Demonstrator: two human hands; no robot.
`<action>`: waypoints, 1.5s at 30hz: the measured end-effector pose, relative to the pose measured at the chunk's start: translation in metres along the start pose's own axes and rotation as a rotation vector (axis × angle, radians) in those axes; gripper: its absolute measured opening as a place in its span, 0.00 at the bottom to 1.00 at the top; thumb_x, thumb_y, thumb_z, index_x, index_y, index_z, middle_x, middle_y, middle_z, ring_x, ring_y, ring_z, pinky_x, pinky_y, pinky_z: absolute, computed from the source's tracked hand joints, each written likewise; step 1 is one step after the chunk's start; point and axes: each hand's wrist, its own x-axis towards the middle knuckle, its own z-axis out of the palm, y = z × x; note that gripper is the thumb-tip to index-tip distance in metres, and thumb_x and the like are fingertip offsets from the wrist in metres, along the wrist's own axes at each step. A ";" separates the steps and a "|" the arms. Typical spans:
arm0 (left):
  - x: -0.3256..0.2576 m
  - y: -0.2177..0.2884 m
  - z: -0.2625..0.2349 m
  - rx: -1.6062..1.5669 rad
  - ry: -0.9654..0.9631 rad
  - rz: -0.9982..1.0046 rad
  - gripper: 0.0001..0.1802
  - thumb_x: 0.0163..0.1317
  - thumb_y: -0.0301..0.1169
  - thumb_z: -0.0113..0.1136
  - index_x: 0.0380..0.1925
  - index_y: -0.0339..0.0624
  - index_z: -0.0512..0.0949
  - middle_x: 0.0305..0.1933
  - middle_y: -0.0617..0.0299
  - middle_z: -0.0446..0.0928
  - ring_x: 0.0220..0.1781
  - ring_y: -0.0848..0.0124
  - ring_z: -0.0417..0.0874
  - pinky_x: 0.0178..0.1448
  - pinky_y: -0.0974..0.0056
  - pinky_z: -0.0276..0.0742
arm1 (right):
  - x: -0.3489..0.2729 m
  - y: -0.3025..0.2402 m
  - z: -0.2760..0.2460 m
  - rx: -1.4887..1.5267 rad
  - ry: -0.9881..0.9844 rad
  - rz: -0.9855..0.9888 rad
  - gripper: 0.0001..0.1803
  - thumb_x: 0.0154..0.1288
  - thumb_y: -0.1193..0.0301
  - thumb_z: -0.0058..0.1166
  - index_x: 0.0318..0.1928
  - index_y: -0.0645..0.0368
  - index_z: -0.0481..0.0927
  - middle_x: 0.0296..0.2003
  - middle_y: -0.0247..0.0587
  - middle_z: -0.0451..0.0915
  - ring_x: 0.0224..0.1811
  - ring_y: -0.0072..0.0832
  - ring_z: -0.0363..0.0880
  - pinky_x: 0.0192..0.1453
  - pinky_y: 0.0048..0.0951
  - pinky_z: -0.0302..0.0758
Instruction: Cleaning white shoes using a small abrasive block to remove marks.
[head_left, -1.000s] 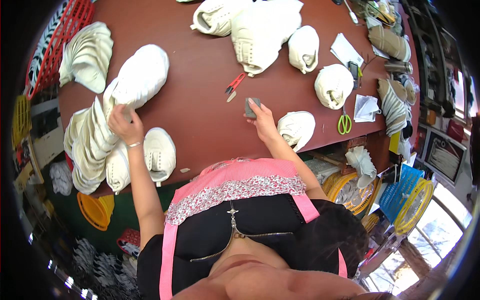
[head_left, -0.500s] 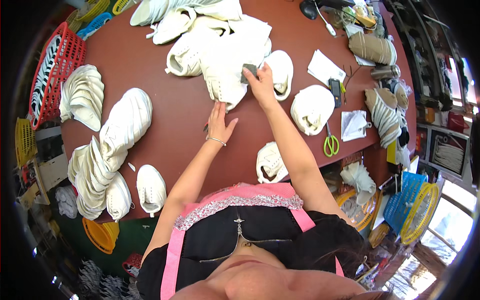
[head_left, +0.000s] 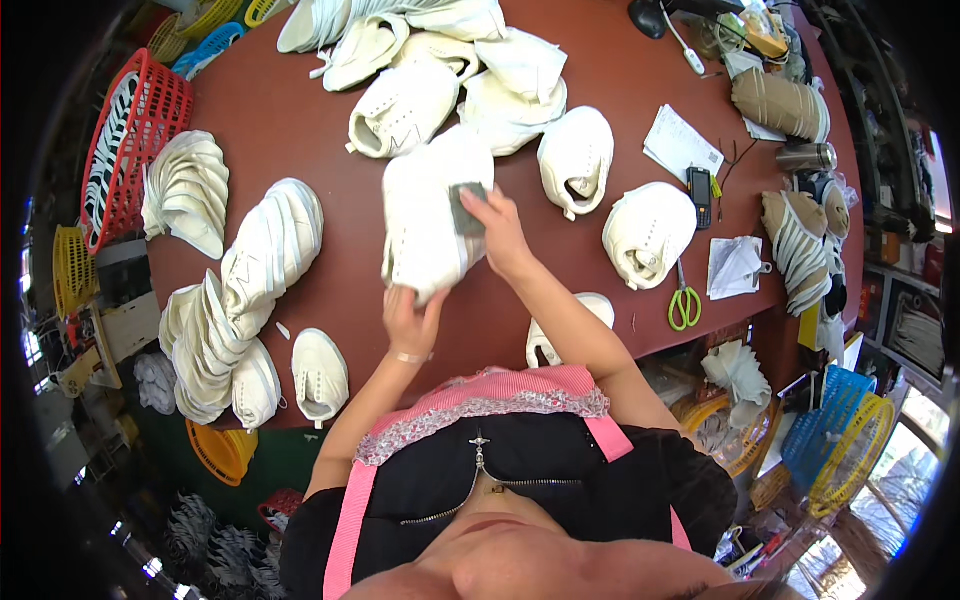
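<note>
A white shoe upper [head_left: 422,205] lies lengthwise in front of me, slightly blurred by motion. My left hand [head_left: 410,322] is closed on its near end, thumb to the right of the fingers. Between the fingers and thumb of my right hand [head_left: 497,228] is a dark grey-green block [head_left: 467,208], set against the upper's right side. Just beyond lies a loose heap of white uppers [head_left: 405,108]. To the right of my right hand sits one upper [head_left: 577,155], with another rounded one [head_left: 650,232] nearer the table edge. A further upper [head_left: 570,325] is partly hidden by my right forearm.
On the left, nested uppers [head_left: 272,240] form stacks, with a single upper [head_left: 320,375] beside them. A red basket [head_left: 150,110] stands at the far left. Green-handled scissors [head_left: 684,308], a handheld device [head_left: 699,195] and papers [head_left: 683,140] lie on the right.
The upper has come away from the heap toward me. My left hand, earlier outstretched at its near end, now grips it. My right hand and the block have moved left and nearer.
</note>
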 end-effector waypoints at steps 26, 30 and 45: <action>-0.094 -0.112 -0.096 0.344 -0.263 -0.154 0.20 0.59 0.40 0.72 0.34 0.37 0.73 0.29 0.45 0.78 0.33 0.43 0.79 0.37 0.48 0.73 | -0.124 0.056 -0.105 -0.422 0.297 0.396 0.17 0.73 0.56 0.58 0.48 0.56 0.85 0.40 0.29 0.85 0.42 0.18 0.80 0.48 0.25 0.74; -0.091 -0.090 -0.095 0.118 -0.154 -0.380 0.21 0.60 0.39 0.72 0.33 0.36 0.71 0.27 0.44 0.79 0.30 0.43 0.82 0.32 0.51 0.75 | -0.128 0.061 -0.105 -0.465 0.257 0.429 0.18 0.73 0.54 0.58 0.49 0.55 0.84 0.41 0.31 0.85 0.44 0.19 0.81 0.50 0.26 0.73; -0.064 -0.065 -0.071 -0.925 -0.447 -0.780 0.37 0.61 0.19 0.66 0.69 0.26 0.61 0.67 0.49 0.73 0.68 0.65 0.76 0.69 0.61 0.76 | -0.094 0.078 -0.046 -0.137 0.175 0.419 0.18 0.74 0.56 0.57 0.51 0.57 0.82 0.45 0.33 0.84 0.48 0.22 0.79 0.54 0.32 0.74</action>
